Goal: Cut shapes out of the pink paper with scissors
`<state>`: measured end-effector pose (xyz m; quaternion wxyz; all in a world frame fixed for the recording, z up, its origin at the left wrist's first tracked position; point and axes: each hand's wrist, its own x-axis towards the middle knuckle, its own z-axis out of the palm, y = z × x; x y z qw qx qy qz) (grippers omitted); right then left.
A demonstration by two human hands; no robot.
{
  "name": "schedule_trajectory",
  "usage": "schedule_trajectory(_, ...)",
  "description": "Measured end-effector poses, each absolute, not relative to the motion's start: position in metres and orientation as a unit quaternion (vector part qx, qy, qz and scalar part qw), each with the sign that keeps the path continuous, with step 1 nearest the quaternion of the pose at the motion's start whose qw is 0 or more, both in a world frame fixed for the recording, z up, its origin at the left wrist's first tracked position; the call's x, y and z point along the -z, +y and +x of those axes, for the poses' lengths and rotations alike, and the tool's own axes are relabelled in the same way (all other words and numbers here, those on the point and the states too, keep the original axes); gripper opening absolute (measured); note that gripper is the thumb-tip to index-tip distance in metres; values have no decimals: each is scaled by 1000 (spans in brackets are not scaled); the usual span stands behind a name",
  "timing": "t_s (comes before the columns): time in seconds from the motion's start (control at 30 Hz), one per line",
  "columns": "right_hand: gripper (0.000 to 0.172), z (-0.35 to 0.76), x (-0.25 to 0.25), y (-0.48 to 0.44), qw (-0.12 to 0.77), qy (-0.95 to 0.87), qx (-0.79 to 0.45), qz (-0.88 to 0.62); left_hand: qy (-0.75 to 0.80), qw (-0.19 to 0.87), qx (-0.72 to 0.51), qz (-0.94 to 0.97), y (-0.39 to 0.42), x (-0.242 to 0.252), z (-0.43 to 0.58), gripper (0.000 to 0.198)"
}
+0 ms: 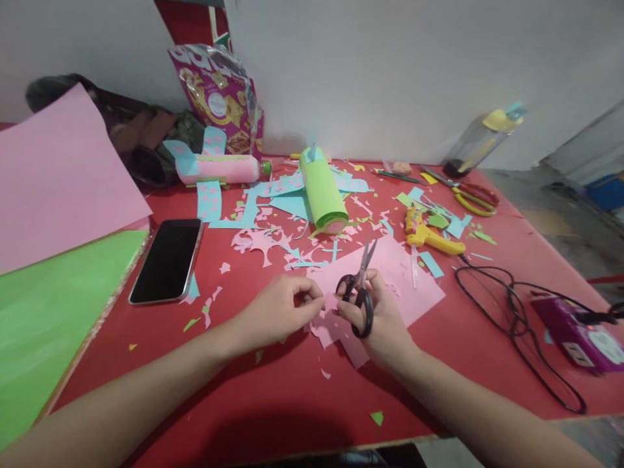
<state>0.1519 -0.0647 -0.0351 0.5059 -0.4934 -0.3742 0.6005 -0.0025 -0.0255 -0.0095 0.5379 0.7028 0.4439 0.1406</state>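
Note:
My right hand (377,315) is wrapped round black-handled scissors (363,312), whose slightly parted blades point away from me. Its thumb and my left hand's fingers meet at a small pink paper piece (329,304). My left hand (287,309) pinches the left side of that piece. Beneath and behind both hands lies a pink sheet (414,286) with cut edges. Beyond them stands a green paper tube (324,192) with blue, pink-dotted wings, lying tilted on the table. A pink bottle plane (224,169) with blue wings rests farther left.
A phone (168,261) and large green (63,312) and pink sheets (63,182) are at left. Paper scraps litter the red table (273,409). A yellow glue gun (431,237), its cord, a purple power strip (575,335), more scissors (475,199) and a bottle (480,144) stand right.

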Motion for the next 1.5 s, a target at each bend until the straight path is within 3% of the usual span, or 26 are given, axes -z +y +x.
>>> schedule_trajectory(1.5,33,150,37,-65,513,-369,-606,-483,462,540,-139,690,-29,8,0,18)
